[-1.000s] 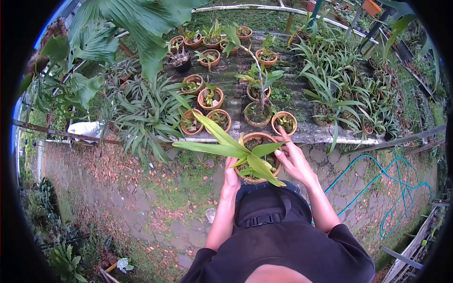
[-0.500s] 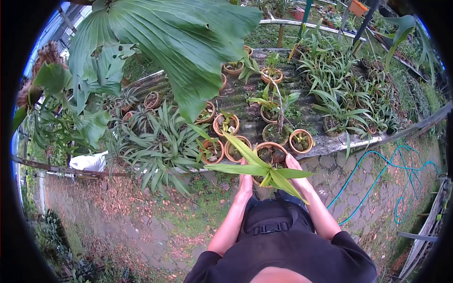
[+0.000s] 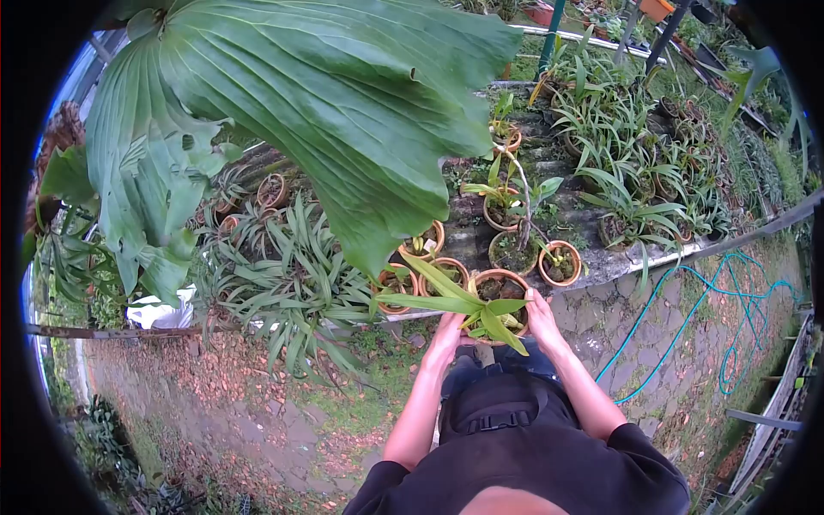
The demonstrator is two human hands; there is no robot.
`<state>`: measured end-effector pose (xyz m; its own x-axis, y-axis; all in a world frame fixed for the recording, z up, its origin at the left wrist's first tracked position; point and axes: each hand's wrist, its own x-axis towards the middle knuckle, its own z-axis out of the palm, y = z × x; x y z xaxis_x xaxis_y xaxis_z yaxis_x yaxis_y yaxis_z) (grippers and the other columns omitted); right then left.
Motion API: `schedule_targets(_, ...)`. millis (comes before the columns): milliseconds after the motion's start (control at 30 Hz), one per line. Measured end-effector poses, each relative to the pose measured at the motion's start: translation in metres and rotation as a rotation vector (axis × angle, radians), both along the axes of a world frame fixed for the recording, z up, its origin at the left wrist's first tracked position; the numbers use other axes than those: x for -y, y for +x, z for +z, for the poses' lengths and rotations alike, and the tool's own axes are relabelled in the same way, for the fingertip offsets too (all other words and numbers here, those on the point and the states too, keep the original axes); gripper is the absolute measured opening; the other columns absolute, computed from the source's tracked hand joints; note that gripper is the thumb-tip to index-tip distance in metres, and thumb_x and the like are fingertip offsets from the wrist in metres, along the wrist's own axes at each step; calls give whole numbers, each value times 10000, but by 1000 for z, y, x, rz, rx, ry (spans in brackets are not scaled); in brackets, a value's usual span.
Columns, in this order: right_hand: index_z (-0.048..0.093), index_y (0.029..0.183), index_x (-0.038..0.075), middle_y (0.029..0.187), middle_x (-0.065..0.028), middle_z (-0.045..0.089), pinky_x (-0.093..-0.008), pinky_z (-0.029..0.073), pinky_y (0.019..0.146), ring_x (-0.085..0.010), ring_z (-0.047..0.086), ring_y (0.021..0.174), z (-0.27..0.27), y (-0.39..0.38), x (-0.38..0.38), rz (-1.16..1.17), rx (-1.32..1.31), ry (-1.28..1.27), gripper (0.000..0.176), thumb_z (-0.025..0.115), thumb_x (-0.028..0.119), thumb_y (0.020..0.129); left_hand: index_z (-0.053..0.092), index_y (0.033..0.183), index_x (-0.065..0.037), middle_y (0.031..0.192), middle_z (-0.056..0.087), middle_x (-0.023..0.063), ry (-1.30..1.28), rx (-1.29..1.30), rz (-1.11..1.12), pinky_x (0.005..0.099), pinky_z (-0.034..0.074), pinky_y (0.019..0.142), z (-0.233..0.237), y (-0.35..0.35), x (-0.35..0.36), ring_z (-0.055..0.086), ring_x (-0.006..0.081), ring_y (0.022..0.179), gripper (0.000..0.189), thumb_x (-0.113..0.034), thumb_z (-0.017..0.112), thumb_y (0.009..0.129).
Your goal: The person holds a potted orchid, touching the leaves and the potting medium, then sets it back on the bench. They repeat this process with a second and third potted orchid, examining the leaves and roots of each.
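A terracotta pot (image 3: 500, 276) with a long-leaved green plant (image 3: 481, 306) stands at the near edge of the corrugated bench. My left hand (image 3: 447, 336) holds the pot's lower left side, its fingers partly hidden by the leaves and pot. On the right side my right hand (image 3: 541, 316) grips the wall near the rim. A smaller pot (image 3: 560, 263) sits just right of it. Another pot (image 3: 444, 276) is close on the left, partly covered by a leaf.
A huge green leaf (image 3: 343, 112) hangs over the upper left. Strappy plants (image 3: 287, 266) spill over the bench's left edge. More potted plants (image 3: 631, 163) crowd the right. A teal hose (image 3: 661, 343) lies on the paving, and a white bag (image 3: 161, 311) is at far left.
The held pot has tipped and turned slightly, showing more of its inside. My right hand has shifted up along its side. The hanging leaf looks larger and covers more pots as the view moved.
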<state>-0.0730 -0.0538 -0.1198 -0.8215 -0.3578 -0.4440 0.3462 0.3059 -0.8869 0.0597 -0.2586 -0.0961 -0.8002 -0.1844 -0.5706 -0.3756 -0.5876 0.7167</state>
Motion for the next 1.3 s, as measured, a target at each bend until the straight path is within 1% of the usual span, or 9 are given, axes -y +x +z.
schedule_targets(200,434,1524,46,1398,-98,573,-338,510,1016,-164,558,1248,65,-36,30,239,212,-74,558,433,429,1119,545,1311,-92,1036,678,52,-60,28,167,327,555,637,-1,-20,1,672,162,850,488,-515,475,1080)
schedule_targets(333,388,1551,35,1428,-94,571,-349,537,969,-166,572,1253,78,-70,46,439,204,-88,553,506,338,1104,597,1214,-107,952,653,13,-91,100,319,320,487,719,-24,-31,16,602,126,807,610,-673,464,1025)
schedule_targets(533,248,1613,77,1418,-131,576,-378,605,826,-256,727,1047,61,-93,54,479,330,-218,631,544,247,1081,539,1398,-48,1354,576,157,-299,156,349,373,491,1015,-6,-56,33,549,238,1255,723,-665,430,1037)
schedule_targets(800,197,1640,111,1430,-129,566,-396,594,871,-227,643,1174,45,-114,58,627,450,-119,741,609,293,1052,518,1355,-95,1055,587,32,-186,167,413,358,527,810,-21,-44,5,595,134,945,495,-509,471,1089)
schedule_targets(900,161,1654,112,1406,-143,581,-378,598,886,-227,674,1115,53,-116,63,608,439,-108,727,582,198,1068,552,1162,-97,968,617,2,-107,133,460,335,501,759,-18,-48,1,571,96,820,404,-485,459,1101)
schedule_targets(1000,128,1662,122,1487,-156,520,-346,586,890,-220,667,1129,68,-119,64,586,388,-191,755,586,182,1065,529,1271,-102,1022,616,18,-68,30,430,329,519,718,-47,-46,18,591,112,808,375,-434,467,1109)
schedule_targets(1100,121,1664,127,1582,-159,425,-325,566,907,-221,652,1178,78,-124,67,560,310,-297,751,575,189,1069,483,1376,-47,1201,640,130,17,-52,475,389,637,756,-115,-32,50,698,259,1029,419,-374,410,1126)
schedule_targets(1200,143,1662,125,1648,-160,342,-320,538,941,-220,627,1249,89,-128,67,571,305,-290,741,577,197,1066,418,1442,-26,1314,612,181,36,-147,550,460,670,840,6,-103,55,706,332,1091,503,-413,349,1127)
schedule_targets(1300,212,1646,108,1617,-167,399,-325,526,969,-228,627,1251,88,-129,62,605,232,-251,697,586,196,1064,390,1460,-29,1353,593,187,29,-190,580,459,677,847,28,-147,80,702,336,1109,573,-482,341,1113)
